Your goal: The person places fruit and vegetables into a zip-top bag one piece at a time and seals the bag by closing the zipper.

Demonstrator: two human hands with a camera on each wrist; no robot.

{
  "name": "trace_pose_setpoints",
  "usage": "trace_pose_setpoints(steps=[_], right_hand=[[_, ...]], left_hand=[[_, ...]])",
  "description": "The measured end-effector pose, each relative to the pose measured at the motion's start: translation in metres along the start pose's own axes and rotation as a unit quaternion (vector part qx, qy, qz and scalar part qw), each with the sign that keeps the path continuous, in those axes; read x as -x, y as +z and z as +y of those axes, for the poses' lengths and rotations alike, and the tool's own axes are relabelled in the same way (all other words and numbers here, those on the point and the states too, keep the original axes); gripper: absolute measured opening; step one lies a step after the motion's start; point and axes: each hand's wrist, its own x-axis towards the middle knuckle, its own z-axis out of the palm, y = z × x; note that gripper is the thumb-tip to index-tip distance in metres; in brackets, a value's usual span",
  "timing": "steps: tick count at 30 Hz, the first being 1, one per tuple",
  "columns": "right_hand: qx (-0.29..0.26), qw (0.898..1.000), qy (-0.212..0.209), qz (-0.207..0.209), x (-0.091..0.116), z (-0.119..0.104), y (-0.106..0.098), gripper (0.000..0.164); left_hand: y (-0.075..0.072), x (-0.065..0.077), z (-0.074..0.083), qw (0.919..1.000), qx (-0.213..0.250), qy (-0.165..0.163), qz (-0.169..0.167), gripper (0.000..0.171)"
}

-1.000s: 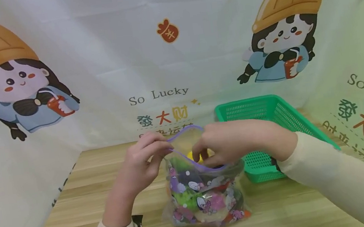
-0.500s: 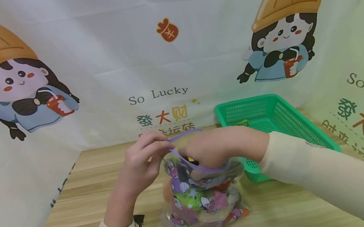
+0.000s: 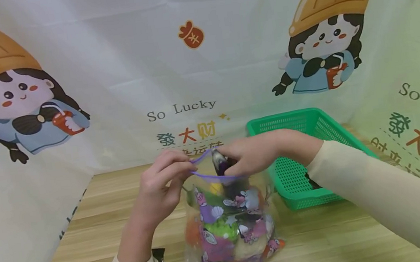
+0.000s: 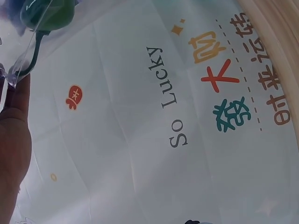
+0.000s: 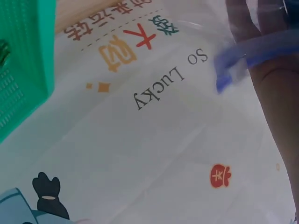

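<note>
A clear zip bag (image 3: 227, 230) with purple and pink cartoon print stands on the table, filled with several toy vegetables. My left hand (image 3: 165, 187) pinches the left end of its purple zip rim; in the left wrist view the hand (image 4: 16, 140) holds the plastic beside a green stemmed piece (image 4: 46, 14). My right hand (image 3: 253, 154) is at the bag's mouth, fingers curled on a dark purple, eggplant-like piece (image 3: 219, 161) that sticks up through the opening. In the right wrist view, the blue-purple zip strip (image 5: 261, 51) crosses in front of the right hand (image 5: 278, 93).
A green perforated basket (image 3: 295, 201) stands behind and right of the bag, with a dark item (image 3: 313, 180) inside, partly covered by my right sleeve. A printed cloth (image 3: 126, 71) hangs behind the wooden table (image 3: 114, 192).
My right hand reached down into the bag beside a yellow and black piece, then rose to the mouth with the dark purple piece. The bag looks stretched taller. My left hand kept its place.
</note>
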Motion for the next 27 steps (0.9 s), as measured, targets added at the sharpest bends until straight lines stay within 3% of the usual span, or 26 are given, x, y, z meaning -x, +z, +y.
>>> trace_pose_setpoints(steps=[4,8,14,16,18,21,24,27], right_hand=[[0.03,0.998,-0.008,-0.05,-0.004,0.001,0.005,0.015],[0.018,0.996,-0.003,-0.086,-0.003,-0.006,0.002,0.014],[-0.022,0.989,0.06,-0.135,0.005,-0.011,-0.005,0.054],[-0.021,0.986,0.087,-0.139,0.006,-0.014,-0.002,0.056],[0.013,0.985,0.095,-0.142,0.004,-0.019,0.002,0.047],[0.132,0.979,0.079,-0.132,-0.002,-0.027,0.01,0.034],[0.24,0.961,0.07,-0.119,-0.008,-0.032,0.017,0.035],[0.291,0.946,0.083,-0.111,-0.011,-0.032,0.022,0.037]], left_hand=[[-0.001,-0.002,0.0,1.0,-0.005,0.004,0.003,0.007],[-0.003,-0.006,0.002,0.9999,-0.013,0.002,0.002,0.019],[-0.005,-0.008,0.001,0.9996,-0.028,-0.003,0.002,0.027],[-0.005,-0.007,0.0,0.9996,-0.029,-0.006,0.0,0.023],[-0.005,-0.006,-0.001,0.9995,-0.028,-0.008,-0.005,0.013],[-0.005,-0.004,-0.001,0.9995,-0.027,-0.012,-0.012,0.003],[-0.005,-0.003,-0.002,0.9994,-0.027,-0.014,-0.015,0.01],[-0.003,-0.002,-0.002,0.9995,-0.024,-0.012,-0.015,0.023]])
